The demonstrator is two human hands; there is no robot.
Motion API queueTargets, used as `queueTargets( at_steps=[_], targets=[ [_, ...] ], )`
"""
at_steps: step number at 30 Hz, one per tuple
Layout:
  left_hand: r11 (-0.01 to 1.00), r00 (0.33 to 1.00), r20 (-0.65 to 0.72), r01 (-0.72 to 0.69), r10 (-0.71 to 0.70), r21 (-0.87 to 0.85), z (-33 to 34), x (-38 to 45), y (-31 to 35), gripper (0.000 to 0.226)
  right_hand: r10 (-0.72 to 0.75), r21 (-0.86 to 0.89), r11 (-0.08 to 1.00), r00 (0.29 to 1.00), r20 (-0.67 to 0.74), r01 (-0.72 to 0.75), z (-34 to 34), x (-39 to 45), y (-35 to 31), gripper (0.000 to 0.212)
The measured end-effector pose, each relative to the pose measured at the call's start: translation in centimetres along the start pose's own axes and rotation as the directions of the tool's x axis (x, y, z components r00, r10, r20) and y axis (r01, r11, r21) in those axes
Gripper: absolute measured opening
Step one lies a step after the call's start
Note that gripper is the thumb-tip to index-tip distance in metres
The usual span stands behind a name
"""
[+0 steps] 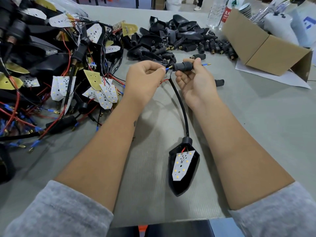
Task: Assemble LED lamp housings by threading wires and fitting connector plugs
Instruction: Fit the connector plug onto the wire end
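My right hand (193, 81) grips a black connector plug (183, 66) between thumb and fingers, and a blue-tipped terminal (206, 64) sticks out of its right end. My left hand (145, 77) pinches a second blue terminal (168, 67) at the plug's left opening, with a red wire (163, 81) trailing from it. A black sleeved cable (181, 103) runs down from the plug to a black lamp housing (183, 168) lying on the table, with a white LED board (182, 165) inside it.
A tangled heap of wired LED boards and housings (59, 74) fills the left side. Empty black housings and plugs (179, 38) are piled at the back centre. An open cardboard box (263, 47) and water bottles (217, 12) stand at the back right. One loose plug (219, 81) lies right of my hands.
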State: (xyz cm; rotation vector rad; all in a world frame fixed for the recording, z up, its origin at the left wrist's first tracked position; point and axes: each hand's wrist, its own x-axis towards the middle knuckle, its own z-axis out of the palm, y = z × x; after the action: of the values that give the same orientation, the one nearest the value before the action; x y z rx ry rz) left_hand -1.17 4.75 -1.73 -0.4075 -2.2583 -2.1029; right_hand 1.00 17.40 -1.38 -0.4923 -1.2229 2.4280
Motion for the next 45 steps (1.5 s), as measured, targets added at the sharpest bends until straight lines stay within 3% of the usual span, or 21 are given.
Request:
queueTargets(
  at_steps=[13,28,45],
  targets=[
    [0.998,1.0,0.022,0.016,-0.017,0.059,-0.1,-0.3,0.3,0.016,-0.013,-0.034,0.999,1.0,0.027,0.014,0.0,-0.1,0.0,0.038],
    [0.995,1.0,-0.003,-0.027,0.027,0.099,-0.3,0.2,-0.6,0.013,-0.055,-0.175,0.981,0.985,0.161,0.084,-0.2,-0.1,0.1,0.029],
    [0.995,0.999,-0.035,-0.023,0.027,0.102,-0.7,-0.1,-0.6,0.017,-0.061,-0.181,0.978,0.972,0.225,0.103,-0.2,-0.7,0.1,0.025]
  ],
)
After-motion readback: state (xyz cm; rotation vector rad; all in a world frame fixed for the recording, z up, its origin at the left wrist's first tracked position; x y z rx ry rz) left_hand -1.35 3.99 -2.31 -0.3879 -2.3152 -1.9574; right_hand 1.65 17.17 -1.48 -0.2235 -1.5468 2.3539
